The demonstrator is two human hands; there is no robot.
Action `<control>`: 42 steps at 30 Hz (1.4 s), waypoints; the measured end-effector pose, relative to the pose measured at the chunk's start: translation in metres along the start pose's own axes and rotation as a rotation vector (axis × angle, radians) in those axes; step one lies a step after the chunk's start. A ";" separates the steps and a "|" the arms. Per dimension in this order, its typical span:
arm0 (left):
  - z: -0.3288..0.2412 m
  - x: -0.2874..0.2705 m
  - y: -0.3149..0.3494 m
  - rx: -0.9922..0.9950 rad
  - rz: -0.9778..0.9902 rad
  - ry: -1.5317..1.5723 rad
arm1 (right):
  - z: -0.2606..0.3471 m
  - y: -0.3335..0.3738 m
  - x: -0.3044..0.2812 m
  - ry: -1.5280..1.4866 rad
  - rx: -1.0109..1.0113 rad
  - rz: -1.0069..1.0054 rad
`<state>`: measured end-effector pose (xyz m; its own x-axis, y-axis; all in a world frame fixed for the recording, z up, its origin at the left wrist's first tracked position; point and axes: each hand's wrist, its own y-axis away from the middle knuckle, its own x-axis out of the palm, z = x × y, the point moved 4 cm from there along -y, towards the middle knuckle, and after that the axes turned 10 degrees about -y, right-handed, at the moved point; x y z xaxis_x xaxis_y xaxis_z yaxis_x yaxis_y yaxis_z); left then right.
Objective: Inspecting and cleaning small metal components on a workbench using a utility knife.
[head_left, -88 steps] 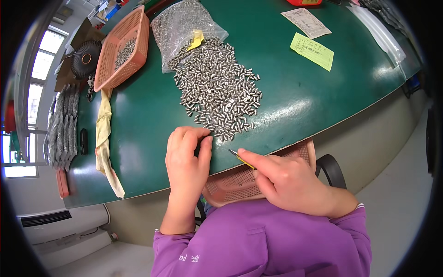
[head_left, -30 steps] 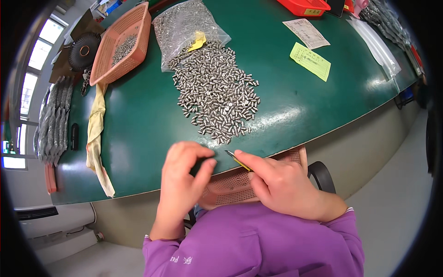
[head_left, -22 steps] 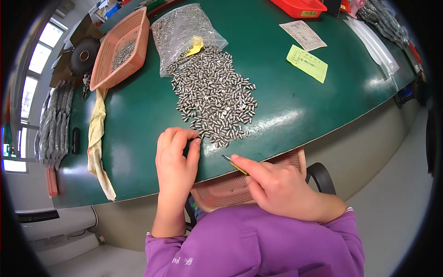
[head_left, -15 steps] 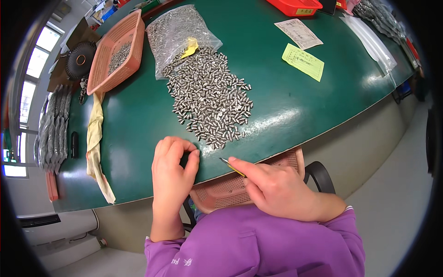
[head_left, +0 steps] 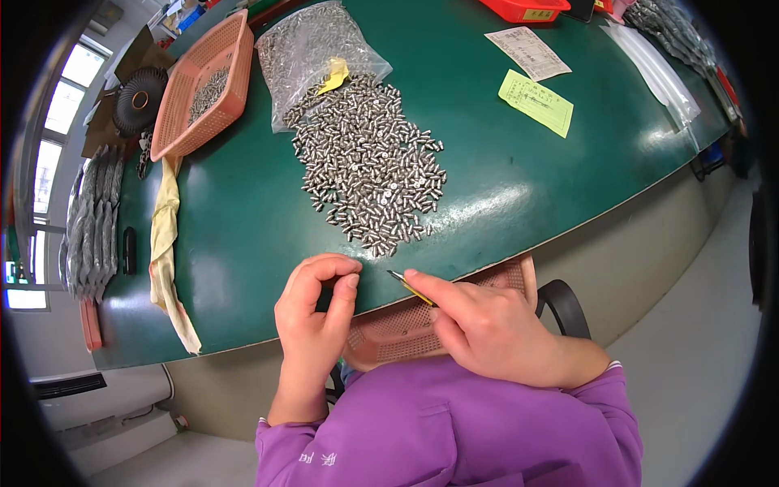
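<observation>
Many metal pieces (head_left: pixel 373 162), likely hard, slippery, best pinched mid-body; left hand (head_left: pixel 312 310) nearly closed, contents unclear; right hand (head_left: pixel 499 326) clasps slim tool (head_left: pixel 412 289).

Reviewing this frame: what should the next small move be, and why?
Probably ease the pointed yellow-handled tool slightly left, toward the thumb and forefinger of the left hand: the right hand grips it, and its tip lies just to their right. Whether the left hand holds one of the bullet-shaped metal pieces is unclear.

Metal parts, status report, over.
Right-hand grip on slim yellow-and-black tool. Left-hand grip near metal parts, contents unclear. Parts spread on green table. Plastic bag at far end.
</observation>
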<state>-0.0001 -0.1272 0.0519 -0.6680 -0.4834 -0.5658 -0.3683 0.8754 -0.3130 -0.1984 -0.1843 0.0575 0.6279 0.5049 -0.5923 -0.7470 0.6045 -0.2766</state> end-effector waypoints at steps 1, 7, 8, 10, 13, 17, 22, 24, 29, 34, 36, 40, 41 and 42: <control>-0.003 0.001 0.001 0.035 0.019 -0.021 | 0.000 0.000 0.000 0.011 0.011 0.004; -0.012 0.013 -0.002 0.326 0.019 -0.282 | -0.001 -0.001 0.001 -0.005 0.006 0.001; -0.013 0.013 -0.001 0.325 0.021 -0.283 | 0.000 -0.001 0.001 -0.007 0.007 0.001; -0.014 0.010 0.000 0.287 0.016 -0.391 | 0.002 -0.002 0.001 -0.007 0.018 0.020; -0.013 0.009 0.001 0.258 0.044 -0.394 | 0.003 -0.002 0.001 0.005 0.030 0.043; -0.013 0.008 0.002 0.260 0.049 -0.408 | 0.003 -0.001 0.004 0.000 0.009 0.026; -0.011 0.005 0.001 0.185 0.060 -0.380 | 0.006 -0.001 0.006 0.017 0.000 0.045; -0.010 0.005 0.001 0.176 0.058 -0.375 | 0.007 -0.001 0.007 0.030 -0.004 0.052; -0.010 0.006 0.000 0.165 0.046 -0.359 | 0.008 0.000 0.009 0.049 0.003 0.074; -0.010 0.005 0.001 0.153 0.030 -0.396 | 0.007 0.000 0.009 0.048 -0.005 0.059; -0.009 0.006 0.002 0.157 0.027 -0.395 | 0.008 -0.001 0.009 0.049 -0.002 0.072; -0.010 0.006 0.002 0.181 0.026 -0.404 | 0.011 -0.004 0.007 0.058 0.004 0.131; -0.010 0.005 0.001 0.180 0.027 -0.404 | 0.013 -0.005 0.005 0.056 0.005 0.133; -0.010 0.005 0.001 0.185 0.031 -0.403 | 0.016 -0.007 0.005 0.092 0.007 0.162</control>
<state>-0.0105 -0.1289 0.0567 -0.3583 -0.4508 -0.8176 -0.2055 0.8923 -0.4019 -0.1870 -0.1760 0.0686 0.4764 0.5376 -0.6958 -0.8352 0.5241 -0.1669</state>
